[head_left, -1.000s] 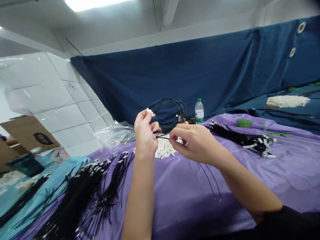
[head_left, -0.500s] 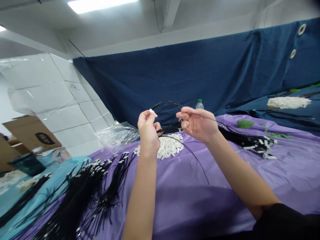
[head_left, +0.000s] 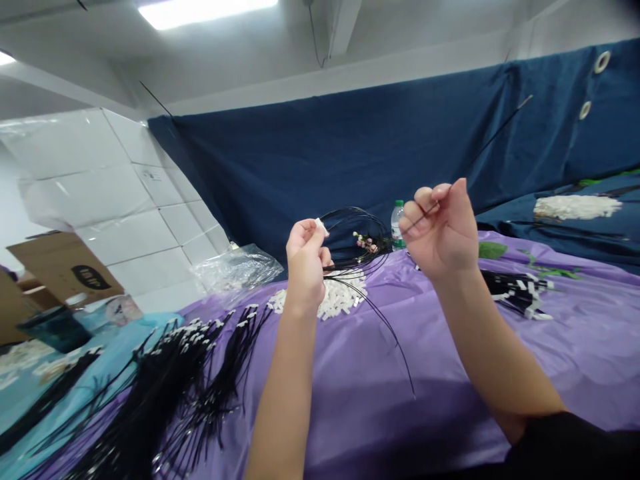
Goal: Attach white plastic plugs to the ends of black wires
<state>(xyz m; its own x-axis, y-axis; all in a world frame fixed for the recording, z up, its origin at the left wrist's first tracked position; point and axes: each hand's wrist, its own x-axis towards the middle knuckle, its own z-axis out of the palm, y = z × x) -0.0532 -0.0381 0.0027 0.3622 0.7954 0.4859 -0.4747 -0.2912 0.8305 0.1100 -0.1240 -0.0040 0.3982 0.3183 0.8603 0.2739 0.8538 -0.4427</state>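
My left hand (head_left: 307,263) is closed on a small white connector (head_left: 321,227), pinched between thumb and finger. Several thin black wires (head_left: 357,212) loop from it to the right, and loose ends hang down over the purple cloth. Raised higher at the right, my right hand (head_left: 443,227) pinches a single black wire (head_left: 493,139) whose far end points up and to the right. Behind and below my left hand lies a pile of white connectors (head_left: 343,297) on the purple cloth (head_left: 370,400).
Black wire bundles with white ends (head_left: 165,387) lie at left, another bundle (head_left: 520,290) at right. A green-capped bottle (head_left: 397,225), pink flowers (head_left: 367,243) and clear plastic (head_left: 240,267) stand behind. Cardboard box (head_left: 65,270) at far left; blue cloth (head_left: 300,153) hangs behind.
My right hand has moved up and to the right, away from my left hand, and its wire now points upward. My left hand has shifted slightly right. The bottle and flowers show more fully.
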